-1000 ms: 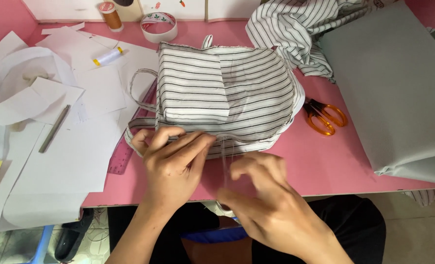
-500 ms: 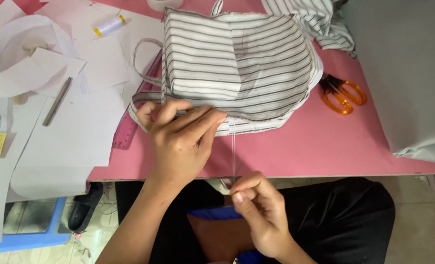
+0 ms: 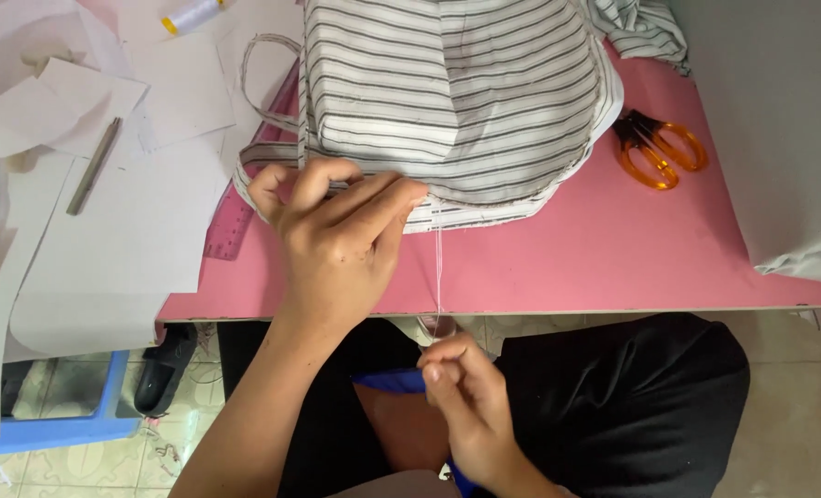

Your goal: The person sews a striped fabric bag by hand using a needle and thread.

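I am in a small home sewing workshop. My pink worktable (image 3: 613, 267) carries cut white paper patterns (image 3: 124, 231), a pink ruler (image 3: 235, 226), orange-handled scissors (image 3: 659, 152), a spool of white thread (image 3: 189, 14) and striped fabric (image 3: 447, 92). Below are a tiled floor (image 3: 797, 433) and a blue plastic stool (image 3: 60, 424).

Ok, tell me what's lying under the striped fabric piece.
Under the striped fabric piece lies the pink table, with a pink ruler sticking out at its left edge. The rest of the ruler is covered, as is anything else beneath.
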